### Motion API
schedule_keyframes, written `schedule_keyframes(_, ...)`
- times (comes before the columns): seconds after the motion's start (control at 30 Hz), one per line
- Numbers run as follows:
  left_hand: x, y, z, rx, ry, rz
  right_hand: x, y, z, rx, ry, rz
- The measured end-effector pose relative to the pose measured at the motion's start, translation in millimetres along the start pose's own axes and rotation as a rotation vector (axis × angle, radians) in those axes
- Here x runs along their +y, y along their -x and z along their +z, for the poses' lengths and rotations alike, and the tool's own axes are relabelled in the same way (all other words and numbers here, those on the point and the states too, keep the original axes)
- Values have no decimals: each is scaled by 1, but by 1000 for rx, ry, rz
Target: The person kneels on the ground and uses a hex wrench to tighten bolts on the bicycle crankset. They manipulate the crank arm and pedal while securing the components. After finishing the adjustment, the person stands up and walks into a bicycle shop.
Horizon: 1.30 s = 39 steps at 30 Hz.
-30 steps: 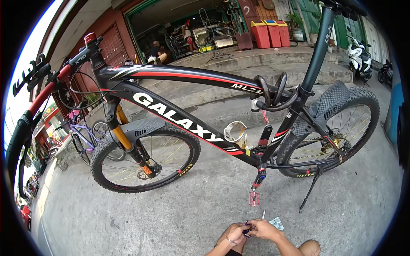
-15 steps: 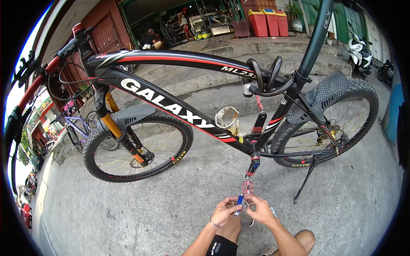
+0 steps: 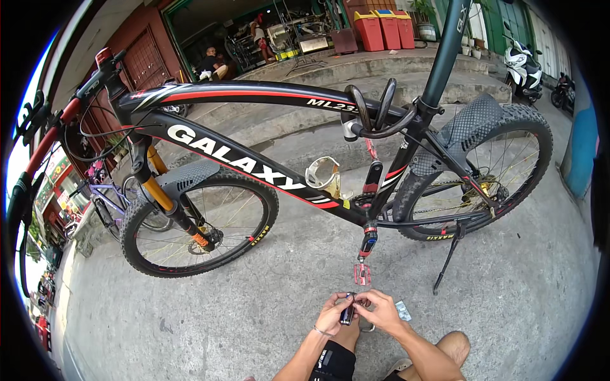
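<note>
My left hand and my right hand are closed around a small dark tool with blue parts, low in the view; its details are hidden by fingers. Just above them is the pink-red pedal of a black and red bicycle that stands side-on on its kickstand. A small pale blue packet lies on the ground right of my right hand. My bare knees are below my hands.
Concrete steps rise behind the bicycle to a shopfront with a seated person, another person and red bins. A purple bicycle stands at left, a white scooter and a blue post at right.
Since a second ago my hands have risen in the view toward the pedal. The tool has turned, now showing more dark than blue. The view has shifted slightly.
</note>
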State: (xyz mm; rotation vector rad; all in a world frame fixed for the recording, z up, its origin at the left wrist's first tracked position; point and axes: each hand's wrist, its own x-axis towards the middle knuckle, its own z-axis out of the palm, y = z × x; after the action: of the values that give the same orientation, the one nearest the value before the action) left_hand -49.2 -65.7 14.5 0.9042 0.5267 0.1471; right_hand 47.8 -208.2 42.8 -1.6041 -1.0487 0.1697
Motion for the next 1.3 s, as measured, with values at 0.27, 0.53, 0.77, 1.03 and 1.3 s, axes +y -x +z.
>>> schedule_keyframes(0.27, 10, -15, 14, -4, 23, 121, 3, -6, -7, 25, 33, -132)
schedule_keyframes(0.53, 42, -6, 48, -80, -295, 219, 4, -15, -17, 114, 78, -229)
schedule_keyframes(0.77, 36, -7, 36, -50, -221, 70, 6, -12, -19, 98, 97, -239)
schedule_keyframes(1.03, 28, 6, 16, -258, -116, -32, 0, -16, -18, 236, -227, 271)
schedule_keyframes(1.3, 52, 13, 15, -441, -110, -88, 25, -23, -27, 359, -760, 351)
